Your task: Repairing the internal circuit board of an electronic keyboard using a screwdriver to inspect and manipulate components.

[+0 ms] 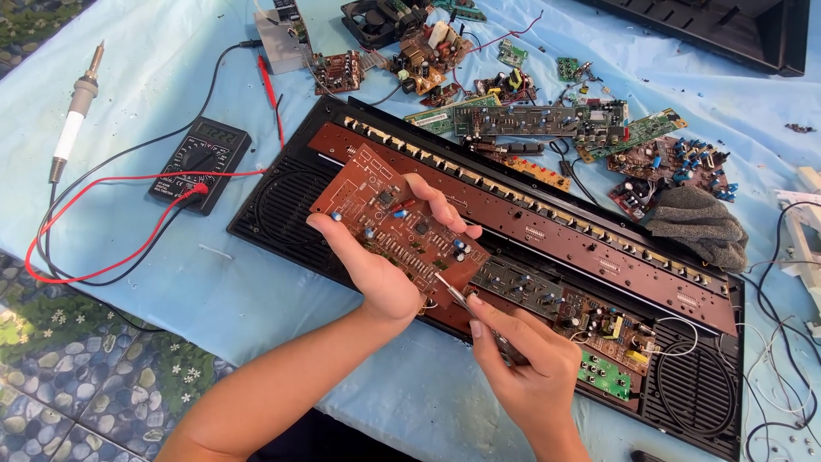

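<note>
Fingers of the left hand [376,261] wrap closed around a flat, reddish-brown circuit board [398,224] studded with small blue and black parts, holding it tilted just above the long black keyboard shell [282,205]. The right hand [530,359] pinches thin metal tweezers [453,293] shut-fingered, their tip touching the board's lower edge. Left of the shell lies a black multimeter [201,162] with glossy red leads; right of it, a crumpled grey cloth [697,224].
</note>
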